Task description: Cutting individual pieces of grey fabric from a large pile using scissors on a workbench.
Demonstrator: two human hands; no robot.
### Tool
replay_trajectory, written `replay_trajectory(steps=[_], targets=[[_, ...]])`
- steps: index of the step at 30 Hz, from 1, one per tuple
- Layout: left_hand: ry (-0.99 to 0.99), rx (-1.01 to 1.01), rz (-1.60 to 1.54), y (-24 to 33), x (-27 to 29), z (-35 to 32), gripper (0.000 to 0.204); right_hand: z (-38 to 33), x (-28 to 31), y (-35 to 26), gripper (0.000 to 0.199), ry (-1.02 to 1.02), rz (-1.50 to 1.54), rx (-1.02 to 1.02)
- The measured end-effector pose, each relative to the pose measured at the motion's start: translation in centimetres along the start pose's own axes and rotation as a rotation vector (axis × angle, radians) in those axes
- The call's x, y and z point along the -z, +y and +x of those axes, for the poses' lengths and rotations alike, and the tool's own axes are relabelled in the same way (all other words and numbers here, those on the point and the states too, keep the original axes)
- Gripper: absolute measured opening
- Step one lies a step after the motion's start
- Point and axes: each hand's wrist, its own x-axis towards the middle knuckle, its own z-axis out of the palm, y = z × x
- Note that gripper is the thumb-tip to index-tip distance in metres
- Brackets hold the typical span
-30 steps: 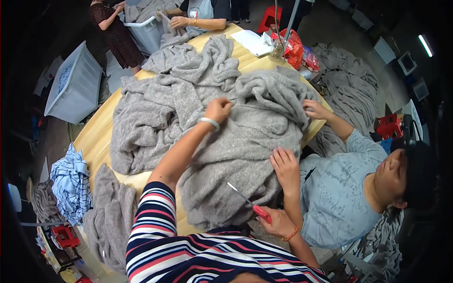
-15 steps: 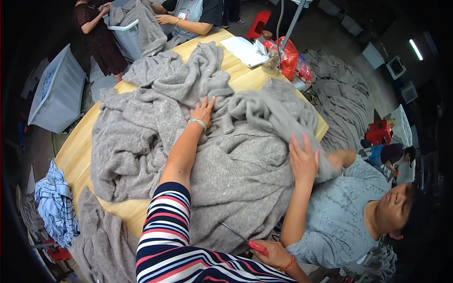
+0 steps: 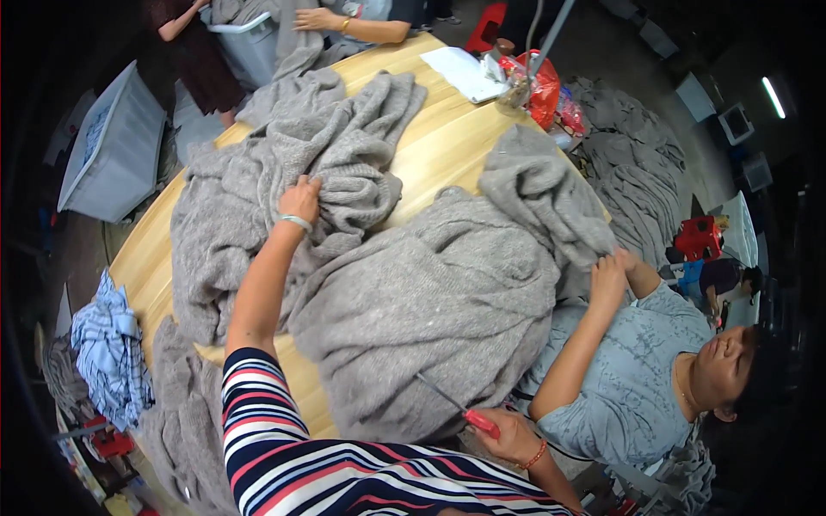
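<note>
My left hand (image 3: 299,199) is closed on the bunched part of a grey knit garment (image 3: 344,185) on the left of the table. In my right hand (image 3: 516,440), near the table's front edge, is a red-handled tool with a thin metal shaft (image 3: 443,394). Its exact kind is unclear. The shaft lies over a large grey knit heap (image 3: 430,284), its tip against the fabric. To my right, another person's hands (image 3: 611,268) grip the end of a grey knit piece (image 3: 546,185).
The pale wooden table (image 3: 439,163) has papers (image 3: 465,73) and a red plastic bag (image 3: 542,90) at its far edge. More grey knits (image 3: 628,163) lie beyond its right side. Blue-striped cloth (image 3: 107,353) hangs at left, near a white bin (image 3: 116,159). People stand around the table.
My left hand has moved left, pulling the grey knit with it and baring table between the heaps. The co-worker's hands have drawn their piece right. My right hand still holds the tool.
</note>
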Motion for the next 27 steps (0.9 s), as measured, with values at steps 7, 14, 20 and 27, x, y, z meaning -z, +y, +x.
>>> replay_trajectory(steps=[7,14,20,27], targets=[[-0.044,0.111,-0.088,-7.7,6.2,-16.4,0.040,2.2,0.4,-2.4,0.030,-0.077,-0.061,0.083],[0.088,0.009,0.055,-12.0,12.9,-27.6,0.023,2.3,-1.1,-3.6,0.026,-0.093,-0.100,0.170],[-0.027,-0.233,-0.253,-10.3,13.0,-32.9,0.020,0.2,0.1,-5.5,0.029,0.007,-0.189,0.060],[0.276,0.256,-0.778,-2.5,8.8,-31.6,0.041,-1.8,1.7,-9.7,0.028,0.217,-0.432,-0.025]])
